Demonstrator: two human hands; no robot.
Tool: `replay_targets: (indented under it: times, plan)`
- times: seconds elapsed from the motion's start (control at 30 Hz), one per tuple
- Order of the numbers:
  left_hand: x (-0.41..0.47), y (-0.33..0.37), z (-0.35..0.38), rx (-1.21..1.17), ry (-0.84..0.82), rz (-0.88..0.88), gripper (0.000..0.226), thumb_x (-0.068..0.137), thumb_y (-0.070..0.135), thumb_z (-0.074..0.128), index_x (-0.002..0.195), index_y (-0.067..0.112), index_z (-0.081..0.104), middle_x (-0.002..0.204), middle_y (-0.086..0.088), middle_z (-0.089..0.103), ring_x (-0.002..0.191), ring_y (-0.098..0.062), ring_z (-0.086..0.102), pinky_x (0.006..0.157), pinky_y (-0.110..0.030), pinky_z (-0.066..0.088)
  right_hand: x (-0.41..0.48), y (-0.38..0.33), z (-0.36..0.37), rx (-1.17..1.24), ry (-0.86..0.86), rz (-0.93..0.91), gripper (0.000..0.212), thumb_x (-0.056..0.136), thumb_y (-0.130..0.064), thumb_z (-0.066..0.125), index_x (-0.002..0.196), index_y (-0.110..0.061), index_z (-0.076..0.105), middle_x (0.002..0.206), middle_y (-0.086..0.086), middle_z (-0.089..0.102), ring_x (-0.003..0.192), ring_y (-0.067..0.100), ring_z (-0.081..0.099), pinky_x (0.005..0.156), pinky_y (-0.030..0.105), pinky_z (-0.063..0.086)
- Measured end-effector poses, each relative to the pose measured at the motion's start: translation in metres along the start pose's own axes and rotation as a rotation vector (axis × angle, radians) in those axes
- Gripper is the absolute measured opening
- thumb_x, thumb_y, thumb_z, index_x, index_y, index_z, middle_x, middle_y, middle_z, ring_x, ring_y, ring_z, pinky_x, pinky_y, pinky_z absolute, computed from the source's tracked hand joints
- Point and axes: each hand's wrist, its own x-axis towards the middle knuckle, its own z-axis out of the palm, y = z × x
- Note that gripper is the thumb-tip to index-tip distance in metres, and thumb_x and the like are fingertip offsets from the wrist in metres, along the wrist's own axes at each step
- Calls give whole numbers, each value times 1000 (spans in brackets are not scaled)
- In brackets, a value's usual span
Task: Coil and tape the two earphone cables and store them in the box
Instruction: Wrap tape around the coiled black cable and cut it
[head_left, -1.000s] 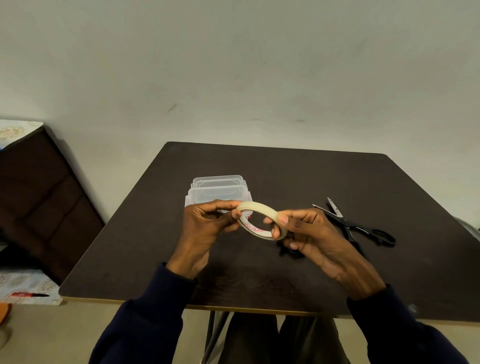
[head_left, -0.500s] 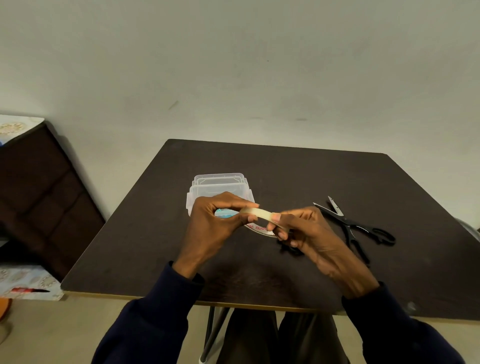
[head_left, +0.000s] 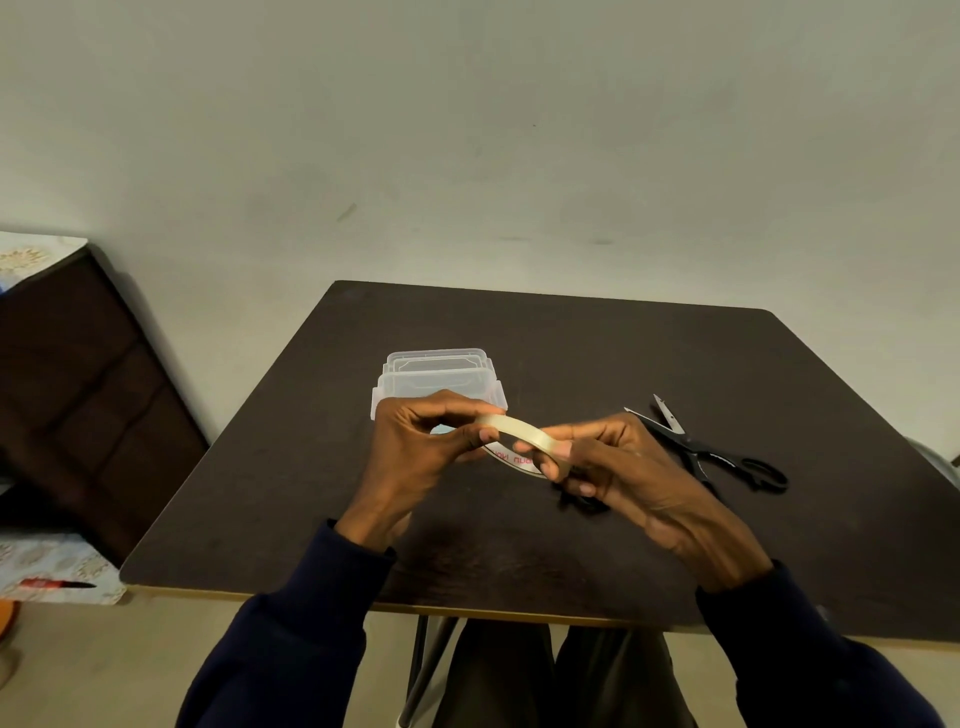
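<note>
Both hands hold a thin roll of pale tape (head_left: 524, 435) above the middle of the dark table (head_left: 597, 353). My left hand (head_left: 421, 447) pinches the roll's left side with curled fingers. My right hand (head_left: 613, 462) grips its right side, thumb on the outer face. A clear plastic box (head_left: 436, 376) with its lid on stands just beyond my left hand. A small piece of black earphone cable (head_left: 582, 501) shows on the table under my right hand; most of it is hidden.
Black scissors (head_left: 711, 449) lie open-bladed on the table to the right of my right hand. A dark wooden cabinet (head_left: 78, 395) stands left of the table. The wall is close behind the table's far edge.
The roll has tipped flatter and shifted slightly between my fingers. My left fingers have closed further over its left side. Box and scissors have not moved.
</note>
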Motion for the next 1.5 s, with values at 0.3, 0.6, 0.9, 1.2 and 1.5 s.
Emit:
replay_targets:
  times: [0.3,0.6,0.9,1.2,1.5]
  plan:
    - [1,1,1,133,1,135,23,71,13,81,94,8,77,92,-4,76,91,-25,72,75,-46,62,-2,0,6,36,43,-12,26,85,-5,62,104,10,71,65,13,65,48,4,50,44,15,33]
    - [0,4,7,295,3,286,21,71,11,83,91,14,78,89,4,76,88,-13,72,82,-23,57,0,7,5,-1,134,-80,31,66,-28,74,82,-2,79,57,13,63,47,9,47,42,17,27]
    - [-2,1,9,249,13,222,20,74,9,83,93,11,79,90,1,76,89,-22,71,81,-37,60,0,0,10,-101,171,-57,42,77,-41,71,82,1,77,61,11,63,41,8,36,44,18,26]
    - [-4,0,9,-245,67,-165,24,78,11,71,101,5,72,103,-10,76,99,-35,72,67,-41,63,-4,-2,2,94,53,-67,30,91,-22,59,94,2,76,74,14,66,66,12,59,49,20,34]
    - [-3,0,11,66,-39,-55,24,80,18,74,101,28,74,104,9,76,103,-17,69,80,-26,59,2,5,-2,-2,127,-36,36,87,-31,67,94,2,77,67,11,63,61,15,49,54,27,27]
